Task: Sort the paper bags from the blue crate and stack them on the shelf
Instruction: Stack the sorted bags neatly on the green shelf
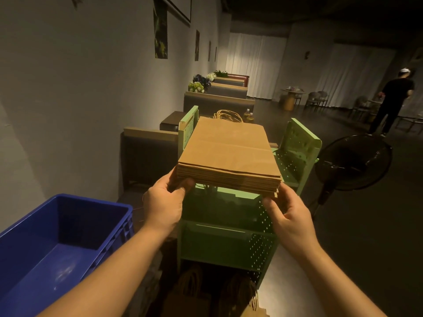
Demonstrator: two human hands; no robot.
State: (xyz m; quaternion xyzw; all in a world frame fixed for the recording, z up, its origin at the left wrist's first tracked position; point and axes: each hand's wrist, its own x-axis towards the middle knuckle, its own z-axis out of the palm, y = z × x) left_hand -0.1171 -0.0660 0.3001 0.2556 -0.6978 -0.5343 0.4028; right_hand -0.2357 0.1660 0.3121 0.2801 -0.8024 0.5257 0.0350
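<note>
1. The stack of paper bags [226, 154] lies flat and level above the top of the green shelf [229, 229], its near edge facing the person and its far edge, with the twisted paper handles [227, 115], pointing away.
2. The shelf's two upright perforated side panels flank the stack: the left panel [188, 124] stands just beside the stack's left edge, and the right panel [299, 143] stands a little further off on the right.
3. Below the stack the shelf's lower tiers are open at the front, and more paper bags [190, 291] sit in shadow at the bottom level and on the floor near it.
4. The blue crate [57, 248] stands to the left of the shelf, near the left forearm, its inside showing bare blue plastic.
5. To the right of the shelf is open dark floor, with a black standing fan [352, 163] near the shelf's right panel.
6. Beyond the shelf, booth seats [217, 101] run along the wall; a person in dark clothes [391, 104] stands well apart at the far right.
7. The left hand [163, 202] reaches forward and grips the near left corner of the stack, thumb on the front edge and fingers curled beneath.
8. The right hand [288, 213] grips the near right corner, thumb against the edge of the stack, fingers curled under it.
9. Both forearms extend from the bottom of the view, converging toward the stack.
</note>
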